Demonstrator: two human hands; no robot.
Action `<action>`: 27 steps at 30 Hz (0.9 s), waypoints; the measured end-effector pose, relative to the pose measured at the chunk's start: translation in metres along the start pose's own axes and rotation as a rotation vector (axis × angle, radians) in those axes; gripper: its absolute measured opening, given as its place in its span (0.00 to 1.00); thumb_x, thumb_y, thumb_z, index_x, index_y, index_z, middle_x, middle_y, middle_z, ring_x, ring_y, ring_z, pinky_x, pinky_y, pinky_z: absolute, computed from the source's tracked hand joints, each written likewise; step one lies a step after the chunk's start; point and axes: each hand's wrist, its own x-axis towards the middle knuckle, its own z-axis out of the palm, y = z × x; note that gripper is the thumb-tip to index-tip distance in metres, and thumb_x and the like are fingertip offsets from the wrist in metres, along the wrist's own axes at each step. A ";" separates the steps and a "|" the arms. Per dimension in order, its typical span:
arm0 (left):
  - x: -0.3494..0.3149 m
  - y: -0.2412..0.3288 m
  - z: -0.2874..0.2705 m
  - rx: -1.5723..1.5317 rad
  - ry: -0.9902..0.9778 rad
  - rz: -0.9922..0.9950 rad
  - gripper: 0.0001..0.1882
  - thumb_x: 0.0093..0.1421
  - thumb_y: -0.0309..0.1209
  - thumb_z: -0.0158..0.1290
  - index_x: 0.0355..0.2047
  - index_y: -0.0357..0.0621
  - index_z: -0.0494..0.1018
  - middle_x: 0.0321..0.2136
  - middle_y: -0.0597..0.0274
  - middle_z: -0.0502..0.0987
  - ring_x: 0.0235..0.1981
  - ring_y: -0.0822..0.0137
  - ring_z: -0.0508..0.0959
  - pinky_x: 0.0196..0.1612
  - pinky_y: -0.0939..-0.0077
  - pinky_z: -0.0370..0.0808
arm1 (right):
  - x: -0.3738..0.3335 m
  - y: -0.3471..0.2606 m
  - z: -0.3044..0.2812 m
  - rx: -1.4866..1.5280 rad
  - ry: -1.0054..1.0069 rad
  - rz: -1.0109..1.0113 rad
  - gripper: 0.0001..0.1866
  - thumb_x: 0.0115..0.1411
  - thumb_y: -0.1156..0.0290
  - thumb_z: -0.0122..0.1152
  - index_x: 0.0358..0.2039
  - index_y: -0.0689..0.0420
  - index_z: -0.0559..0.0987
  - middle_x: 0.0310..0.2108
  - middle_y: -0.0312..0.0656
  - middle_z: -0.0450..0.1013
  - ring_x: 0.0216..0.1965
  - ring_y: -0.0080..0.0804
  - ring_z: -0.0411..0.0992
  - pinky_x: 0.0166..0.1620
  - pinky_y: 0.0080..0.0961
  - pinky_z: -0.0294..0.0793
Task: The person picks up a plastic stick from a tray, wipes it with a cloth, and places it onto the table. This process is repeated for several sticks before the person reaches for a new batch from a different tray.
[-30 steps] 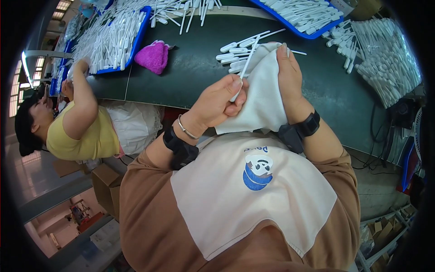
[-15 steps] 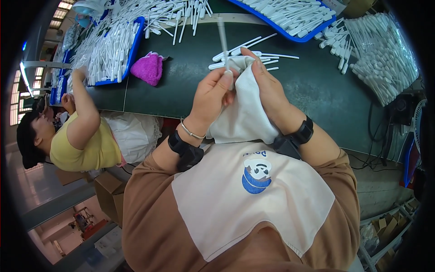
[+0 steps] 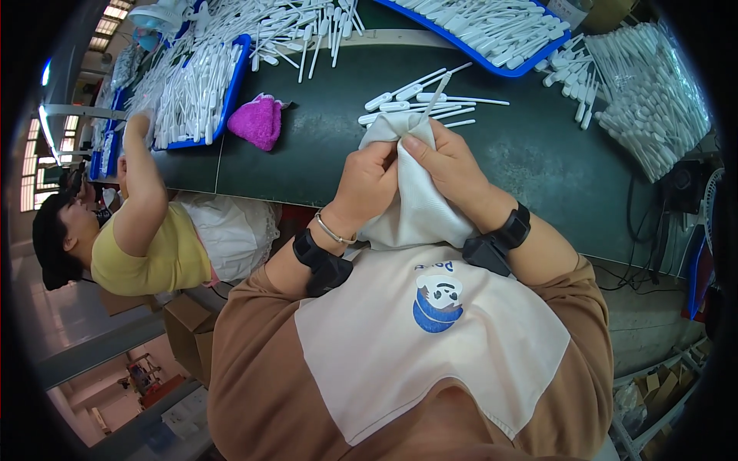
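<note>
My left hand [image 3: 370, 180] is closed on the side of a white cloth [image 3: 419, 196], its fingers pinched into the folds. Beside it, my right hand [image 3: 453, 157] grips the same cloth, thumb pressed down on it. From the cloth between the hands a thin white plastic stick [image 3: 437, 94] pokes up, tilted to the right; its lower part is wrapped and hidden. Just beyond my fingers several white plastic sticks with a wide, flattened end [image 3: 453, 98] lie loose on the dark green table [image 3: 538, 146].
Left of my hands lies a magenta cloth [image 3: 256, 123]. Blue trays [image 3: 242, 73] of white sticks stand at the left and the far side, with a clear bag of sticks [image 3: 653, 100] at the right. A co-worker in a yellow top [image 3: 150, 250] works at the left.
The stick, upright in my left hand earlier, now leans right out of the cloth near my right thumb. My left hand has moved slightly down and grips the cloth.
</note>
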 end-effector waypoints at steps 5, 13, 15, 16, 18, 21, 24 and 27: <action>-0.005 -0.003 0.003 -0.102 -0.016 0.000 0.07 0.55 0.24 0.48 0.33 0.32 0.70 0.24 0.64 0.76 0.24 0.77 0.72 0.29 0.84 0.69 | -0.001 -0.008 0.003 0.064 0.027 0.081 0.16 0.59 0.67 0.49 0.46 0.60 0.67 0.37 0.35 0.68 0.37 0.18 0.65 0.40 0.17 0.67; -0.005 -0.005 0.003 -0.186 0.021 -0.140 0.06 0.55 0.24 0.48 0.32 0.32 0.71 0.23 0.65 0.75 0.24 0.79 0.71 0.28 0.84 0.69 | 0.001 -0.002 0.003 0.002 -0.008 0.068 0.14 0.60 0.66 0.48 0.44 0.59 0.69 0.35 0.34 0.69 0.35 0.18 0.67 0.40 0.17 0.68; -0.005 -0.007 0.003 -0.149 0.020 -0.136 0.06 0.55 0.24 0.48 0.32 0.32 0.71 0.23 0.65 0.75 0.24 0.79 0.71 0.27 0.84 0.69 | 0.002 0.001 0.000 0.023 -0.012 0.068 0.14 0.60 0.66 0.48 0.44 0.59 0.69 0.35 0.34 0.69 0.35 0.18 0.67 0.40 0.17 0.68; -0.005 -0.011 0.003 -0.107 -0.028 -0.079 0.06 0.55 0.24 0.48 0.31 0.32 0.71 0.23 0.65 0.75 0.24 0.79 0.71 0.27 0.85 0.69 | 0.002 0.003 0.000 0.023 0.034 0.032 0.14 0.60 0.66 0.48 0.44 0.59 0.69 0.35 0.34 0.69 0.35 0.17 0.67 0.39 0.16 0.68; -0.006 -0.015 0.001 -0.023 -0.125 0.035 0.06 0.55 0.24 0.48 0.30 0.32 0.71 0.22 0.66 0.74 0.23 0.79 0.71 0.26 0.85 0.68 | 0.002 0.004 -0.001 0.022 0.129 -0.042 0.14 0.60 0.65 0.48 0.44 0.59 0.69 0.34 0.34 0.69 0.34 0.16 0.67 0.38 0.15 0.68; -0.016 -0.011 -0.002 0.054 -0.183 0.045 0.07 0.56 0.25 0.48 0.30 0.33 0.71 0.21 0.67 0.73 0.21 0.79 0.70 0.24 0.87 0.67 | 0.002 -0.010 -0.006 0.082 0.223 -0.061 0.13 0.60 0.65 0.48 0.43 0.58 0.69 0.33 0.33 0.69 0.32 0.15 0.67 0.35 0.14 0.68; -0.019 -0.009 -0.002 -0.093 -0.256 -0.104 0.07 0.57 0.27 0.48 0.31 0.34 0.71 0.20 0.67 0.72 0.19 0.80 0.69 0.22 0.88 0.65 | 0.002 -0.017 -0.010 0.152 0.288 -0.091 0.12 0.60 0.65 0.48 0.41 0.58 0.70 0.32 0.32 0.70 0.31 0.14 0.67 0.33 0.13 0.68; -0.018 -0.006 -0.003 -0.462 -0.340 -0.414 0.08 0.58 0.28 0.47 0.31 0.35 0.71 0.19 0.68 0.71 0.17 0.81 0.68 0.20 0.89 0.64 | 0.002 -0.018 -0.012 0.237 0.324 -0.135 0.11 0.60 0.65 0.48 0.40 0.57 0.71 0.31 0.32 0.70 0.30 0.13 0.67 0.31 0.12 0.68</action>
